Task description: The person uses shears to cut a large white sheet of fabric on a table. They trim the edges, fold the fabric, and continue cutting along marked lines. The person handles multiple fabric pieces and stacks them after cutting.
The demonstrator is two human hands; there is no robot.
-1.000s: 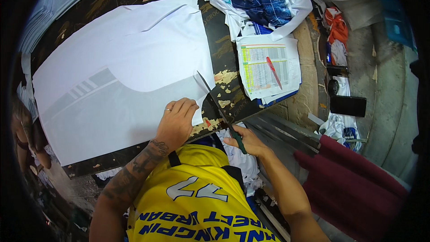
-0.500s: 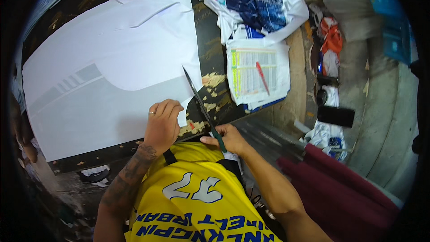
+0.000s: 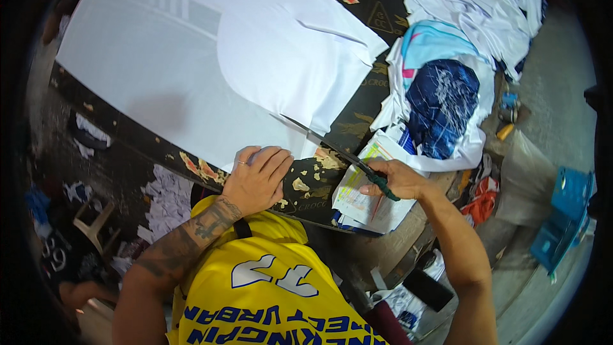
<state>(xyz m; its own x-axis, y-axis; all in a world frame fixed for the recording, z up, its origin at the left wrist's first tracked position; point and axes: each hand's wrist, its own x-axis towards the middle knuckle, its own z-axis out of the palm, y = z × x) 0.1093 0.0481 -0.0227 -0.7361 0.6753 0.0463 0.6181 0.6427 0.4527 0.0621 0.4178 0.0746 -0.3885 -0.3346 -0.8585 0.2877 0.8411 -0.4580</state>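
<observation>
Dark worktable [image 3: 357, 99], its surface worn and peeling near the front edge, is seen from above; garments are heaped at its right end, among them a blue patterned cloth [image 3: 440, 105], with paper sheets [image 3: 364, 201] lying just in front of them.

White fabric [image 3: 211, 70] is spread flat over most of the table. Left hand [image 3: 255, 176] is laid palm-down, fingers spread, on the fabric's near edge, pinning it to the table. Right hand [image 3: 399, 182] is closed around the green handles of long scissors [image 3: 338, 150]; the blades run up and left, and their tips meet the fabric's lower right edge. Whether the blades stand parted cannot be told.

Step judged in hand: a cut along the fabric's near edge, just begun or about to begin. Next move is judged to call for the fabric being held taut by the left hand while the blades are fed forward along the edge, the pinning fingers kept clear of the cut line.

Fabric lies under the left hand and ahead of the right, which sits off to its right over the paper sheets.
</observation>
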